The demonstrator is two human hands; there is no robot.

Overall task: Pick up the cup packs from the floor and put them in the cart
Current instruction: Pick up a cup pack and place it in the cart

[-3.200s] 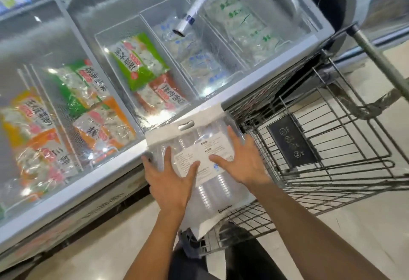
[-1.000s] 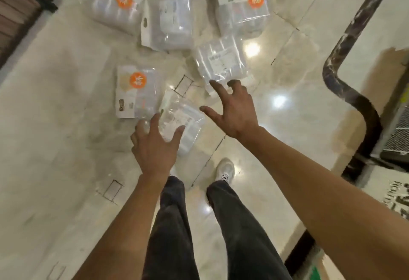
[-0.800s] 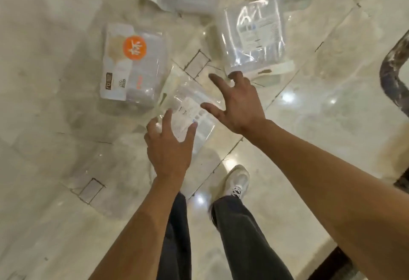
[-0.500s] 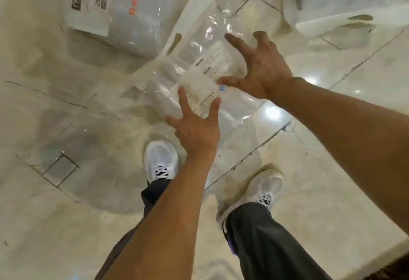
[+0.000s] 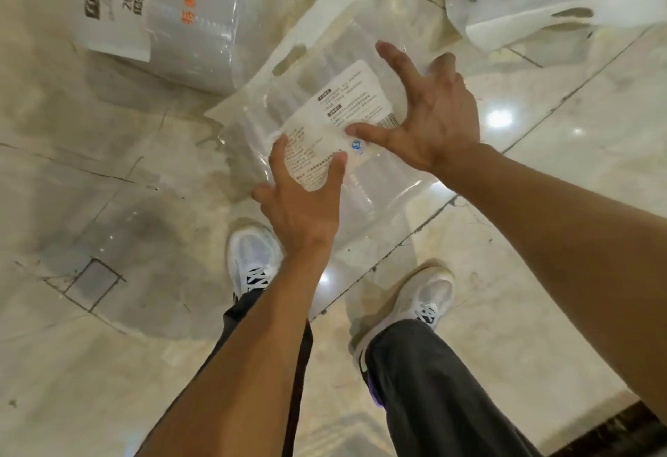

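Fingers [image 5: 391, 54] splayed over a crinkly clear cup pack [image 5: 325, 70] (white-labelled).

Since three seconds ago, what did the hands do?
Then both held a pack at the cart. Now the left hand and right hand have come down, fingers spread, to the clear cup pack on the floor, not gripping yet. The other packs stayed put.
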